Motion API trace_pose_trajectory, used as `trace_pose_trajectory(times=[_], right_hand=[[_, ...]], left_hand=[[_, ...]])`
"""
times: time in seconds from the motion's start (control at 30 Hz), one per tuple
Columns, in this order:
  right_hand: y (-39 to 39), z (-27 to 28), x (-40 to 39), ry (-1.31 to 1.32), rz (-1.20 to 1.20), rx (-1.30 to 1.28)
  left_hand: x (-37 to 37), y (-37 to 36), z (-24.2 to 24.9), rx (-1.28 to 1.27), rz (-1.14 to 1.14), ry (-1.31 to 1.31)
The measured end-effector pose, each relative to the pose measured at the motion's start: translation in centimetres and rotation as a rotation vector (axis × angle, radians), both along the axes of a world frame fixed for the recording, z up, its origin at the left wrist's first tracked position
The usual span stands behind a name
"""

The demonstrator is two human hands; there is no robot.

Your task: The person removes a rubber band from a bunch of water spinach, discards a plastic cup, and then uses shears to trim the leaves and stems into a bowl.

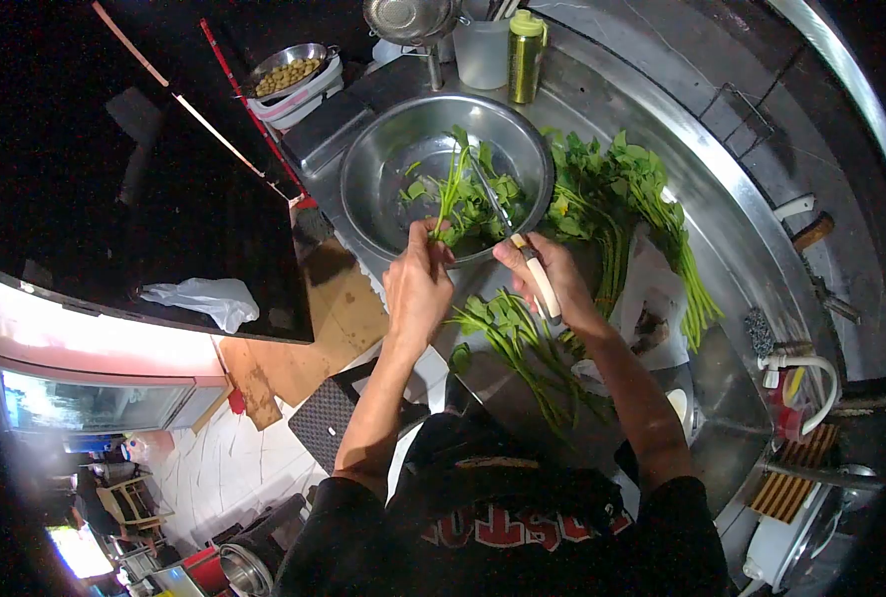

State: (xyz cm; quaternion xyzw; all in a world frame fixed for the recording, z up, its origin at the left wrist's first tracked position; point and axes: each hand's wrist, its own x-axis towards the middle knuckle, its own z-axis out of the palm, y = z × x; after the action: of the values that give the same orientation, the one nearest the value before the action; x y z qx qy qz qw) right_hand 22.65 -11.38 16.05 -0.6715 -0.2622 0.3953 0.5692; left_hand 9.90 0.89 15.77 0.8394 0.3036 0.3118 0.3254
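My left hand [420, 289] pinches a few green stems [450, 194] over the near rim of a wide steel bowl [363, 159]. In my right hand [553, 274] is a knife [537, 271] with a cream handle; its narrow blade points away from me over the bowl. Cut leafy greens [483, 214] lie inside the bowl. Right of it rests a large bunch of leafy greens [602, 199] with long stems. More loose stems [523, 353] are spread on the metal counter beneath my right wrist.
A green-lidded bottle [527, 60], a plastic container [481, 55] and a steel strainer [410, 18] stand behind the bowl. A pan of small round yellowish items [286, 76] sits at back left. At right are a plastic bag [657, 298], a steel scrubber [759, 330] and a white tap or hose [811, 363].
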Motion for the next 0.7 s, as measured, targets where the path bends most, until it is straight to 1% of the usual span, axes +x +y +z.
trace_pose_trajectory(times=[0.13,0.27,0.33,0.43,0.47,0.53,0.57,0.63,0.67,0.7], right_hand=[[0.1,0.5,0.1,-0.051,-0.028,-0.017],[-0.1,0.1,0.5,-0.107,-0.012,-0.022],[0.0,-0.3,0.8,-0.182,0.001,0.003],[0.0,-0.6,0.9,-0.216,-0.008,0.029],[0.0,-0.4,0.9,-0.216,-0.008,0.029],[-0.2,0.6,0.9,-0.157,0.005,-0.058],[-0.3,0.5,0.9,-0.157,0.005,-0.058],[-0.3,0.1,0.9,-0.081,-0.002,-0.005],[-0.3,0.1,0.8,-0.081,-0.003,-0.003],[-0.4,0.2,0.6,-0.065,0.026,0.003]], left_hand=[[0.0,-0.2,0.4,0.044,0.008,0.086],[0.0,-0.1,0.2,0.053,-0.014,0.108],[0.0,-0.1,0.2,0.080,-0.031,0.122],[0.0,-0.2,0.4,0.072,-0.033,0.123],[0.0,-0.1,0.3,0.072,-0.034,0.122],[0.1,0.1,0.0,0.072,-0.031,0.096],[0.0,0.1,0.0,0.073,-0.031,0.096],[0.0,0.4,0.0,-0.016,-0.009,0.039],[-0.1,0.5,0.0,-0.014,-0.009,0.039],[0.0,0.6,0.1,-0.072,-0.004,-0.008]])
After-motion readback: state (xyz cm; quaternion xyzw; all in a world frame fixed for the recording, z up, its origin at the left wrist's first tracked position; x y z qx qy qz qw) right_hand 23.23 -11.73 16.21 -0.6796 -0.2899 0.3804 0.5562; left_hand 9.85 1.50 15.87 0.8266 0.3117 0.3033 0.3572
